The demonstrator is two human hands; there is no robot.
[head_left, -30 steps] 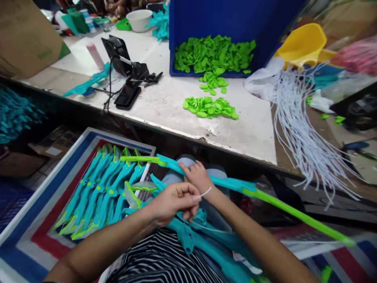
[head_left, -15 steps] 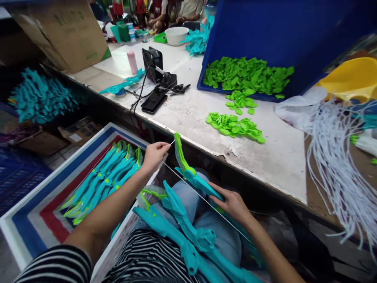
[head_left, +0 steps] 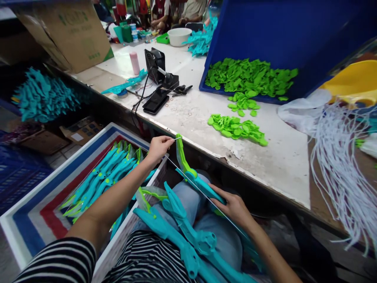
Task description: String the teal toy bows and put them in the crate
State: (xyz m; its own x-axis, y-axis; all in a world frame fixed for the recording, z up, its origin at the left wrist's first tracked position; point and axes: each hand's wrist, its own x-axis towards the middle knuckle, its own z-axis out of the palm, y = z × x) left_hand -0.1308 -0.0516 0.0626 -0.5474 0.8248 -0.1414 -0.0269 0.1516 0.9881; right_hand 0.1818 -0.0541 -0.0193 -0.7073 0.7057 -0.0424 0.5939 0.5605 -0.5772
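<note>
A thin white cord (head_left: pixel 188 179) is pinched between the thumb and fingers of my left hand (head_left: pixel 160 149). The short end in my fingertips reaches the tip of a lime-green arm (head_left: pixel 180 155), and the rest runs taut down along the right. This arm is jointed to a long teal plastic piece (head_left: pixel 203 185), around which the fingers of my right hand (head_left: pixel 232 205) are wrapped. Its lower part is hidden under my right forearm. Two more teal pieces (head_left: pixel 167 234) lie across my lap, with a green jaw on at least one.
A white-rimmed crate (head_left: pixel 22 204) at left holds several teal-and-green pieces. On the table are loose green parts (head_left: pixel 237 129), a blue bin (head_left: pixel 250 31), a phone (head_left: pixel 156 101) and a small fan (head_left: pixel 155 63). White cords (head_left: pixel 338 157) hang over the table's right side.
My left hand has shifted slightly right, bringing the cord across the green arm's tip. My right hand keeps its hold on the teal piece.
</note>
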